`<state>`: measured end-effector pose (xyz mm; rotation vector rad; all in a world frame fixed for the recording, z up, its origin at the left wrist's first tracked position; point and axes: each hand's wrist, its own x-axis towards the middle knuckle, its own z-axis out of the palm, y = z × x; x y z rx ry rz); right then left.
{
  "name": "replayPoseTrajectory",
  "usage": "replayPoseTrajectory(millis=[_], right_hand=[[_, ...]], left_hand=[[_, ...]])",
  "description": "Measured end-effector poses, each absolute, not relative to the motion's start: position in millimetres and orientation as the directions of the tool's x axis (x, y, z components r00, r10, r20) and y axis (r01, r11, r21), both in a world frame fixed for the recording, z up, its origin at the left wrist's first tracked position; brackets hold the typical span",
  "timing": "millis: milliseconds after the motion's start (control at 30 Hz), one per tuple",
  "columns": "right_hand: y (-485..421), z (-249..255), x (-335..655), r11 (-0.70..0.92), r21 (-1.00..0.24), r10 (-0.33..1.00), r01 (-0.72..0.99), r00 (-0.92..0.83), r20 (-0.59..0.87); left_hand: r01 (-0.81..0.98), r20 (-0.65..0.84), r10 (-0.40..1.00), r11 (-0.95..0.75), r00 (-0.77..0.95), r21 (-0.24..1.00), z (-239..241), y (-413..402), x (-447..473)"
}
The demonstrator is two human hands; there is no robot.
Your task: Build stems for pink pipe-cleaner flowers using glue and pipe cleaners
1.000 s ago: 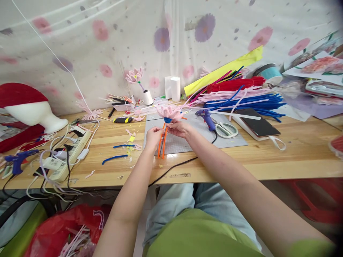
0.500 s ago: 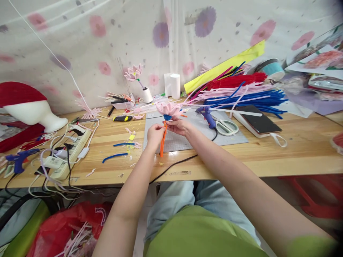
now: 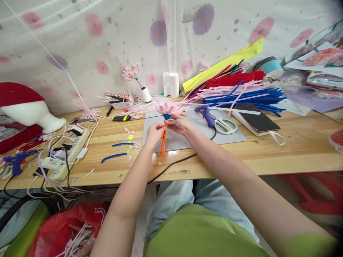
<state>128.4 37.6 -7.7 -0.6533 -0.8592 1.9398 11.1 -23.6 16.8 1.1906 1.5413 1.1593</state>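
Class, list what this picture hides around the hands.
Head view: where the pink fuzzy-wire flower meets its orange fuzzy-wire stems, covered by the left hand and right hand.
Head view: red plastic bag, cut off by the bottom edge.
Head view: red-capped foam head, cut by the left edge.

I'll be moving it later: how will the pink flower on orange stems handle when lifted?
Likely very light: the right hand holds the pink flower and the left hand its thin orange stems by fingertips alone. The stems probably bend easily, and the fuzzy petals may squash if squeezed.
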Motion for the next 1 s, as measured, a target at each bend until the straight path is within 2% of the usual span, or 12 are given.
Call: replayPoseTrajectory(millis=[200, 367, 500, 633, 900, 1000], right_hand=[[36, -6, 130, -0.332, -0.786, 0.879, -0.522, -0.473, -0.057], [37, -6, 135, -0.347, -0.803, 0.856, -0.485, -0.514, -0.060], [36, -5, 138, -0.341, -0.834, 0.851, -0.434, -0.519, -0.078], [38, -4, 140, -0.304, -0.866, 0.857, -0.397, -0.511, -0.067], [36, -2, 138, -0.270, -0.898, 0.863, -0.347, -0.501, -0.066], [33, 3, 134, -0.222, -0.931, 0.897, -0.291, -0.436, -0.078]], left_hand=[[-0.043, -0.290, 0.951, 0.287, -0.110, 0.957, 28, -26, 11], [-0.150, -0.365, 0.931, 0.363, 0.008, 0.920, 24, -23, 5], [-0.105, -0.378, 0.923, 0.370, -0.069, 0.923, 23, -22, 9], [-0.066, -0.320, 0.934, 0.314, -0.158, 0.947, 24, -23, 15], [-0.006, -0.282, 0.946, 0.285, -0.160, 0.959, 27, -22, 13], [0.074, -0.204, 0.955, 0.224, -0.216, 0.972, 23, -18, 14]])
